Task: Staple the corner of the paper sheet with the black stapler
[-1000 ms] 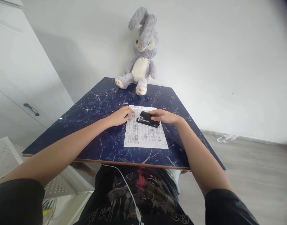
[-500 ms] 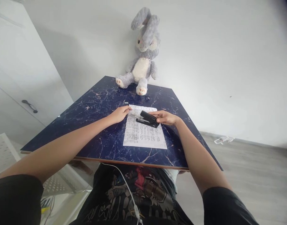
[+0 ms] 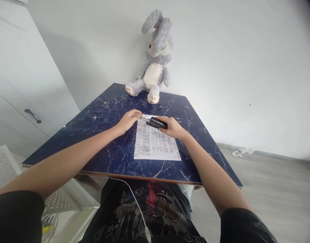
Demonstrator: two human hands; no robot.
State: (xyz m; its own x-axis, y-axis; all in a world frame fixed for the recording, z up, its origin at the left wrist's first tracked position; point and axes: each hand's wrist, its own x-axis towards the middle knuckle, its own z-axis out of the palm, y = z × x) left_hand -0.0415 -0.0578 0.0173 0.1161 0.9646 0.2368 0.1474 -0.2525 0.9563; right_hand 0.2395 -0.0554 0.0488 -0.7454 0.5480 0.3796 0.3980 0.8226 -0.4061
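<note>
A black stapler (image 3: 158, 123) is above the upper part of the printed sheet (image 3: 157, 148), with its front pointing left. My right hand (image 3: 173, 127) is wrapped round its back end. A thin silver metal part (image 3: 145, 119) sticks out of the stapler's front toward my left hand (image 3: 131, 120). At the sheet's top left corner, the fingertips of that hand are drawn together at the tip of the silver part. Whatever is between them is too small to make out.
A grey plush rabbit (image 3: 155, 72) sits against the wall at the back of the blue marbled table (image 3: 101, 148). To the left stands a white cabinet (image 3: 23, 74). A white cable (image 3: 137, 202) hangs over my shirt. Clear plastic packaging (image 3: 243, 152) lies on the floor at right.
The silver part has slid out of the stapler's front. My right hand has shifted left and closed further round the stapler, turning it flatter. My left hand has moved slightly left and away from me.
</note>
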